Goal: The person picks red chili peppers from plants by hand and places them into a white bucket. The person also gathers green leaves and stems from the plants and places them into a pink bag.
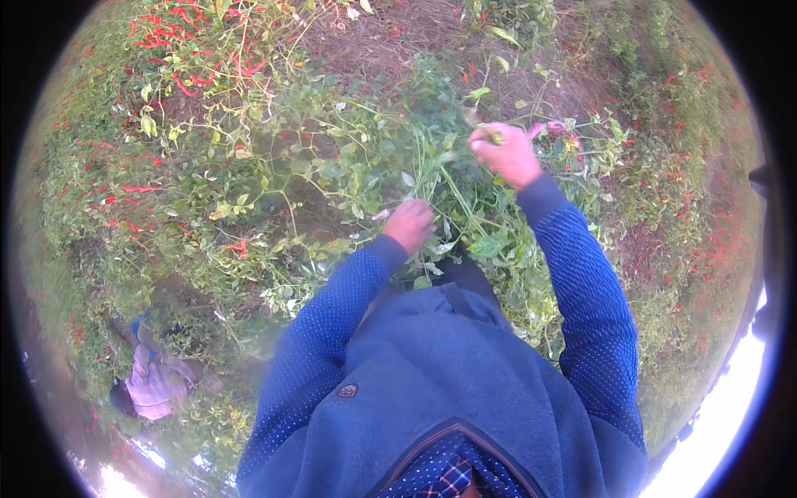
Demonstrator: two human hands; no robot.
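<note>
My right hand (505, 154) is a fist at the right of the plants before me. A bit of green, probably a plant stem (496, 137), shows inside its curled fingers. Motion blurs the growth beside the fist. Lower and to the left, my left hand (410, 225) reaches into the leaves with its fingers bent down. What lies under those fingers is hidden. Long green stems (457, 193) lean between the two hands, over a dense patch of leaves. Something pink (554, 128), partly covered by leaves, lies just right of my right hand.
Chili pepper plants with red chili peppers (187, 78) spread at the upper left, and more red fruit dots the rows at right. Dry straw-like litter (386, 43) covers ground ahead. Another person (155, 386) in a light checked shirt bends among plants at lower left.
</note>
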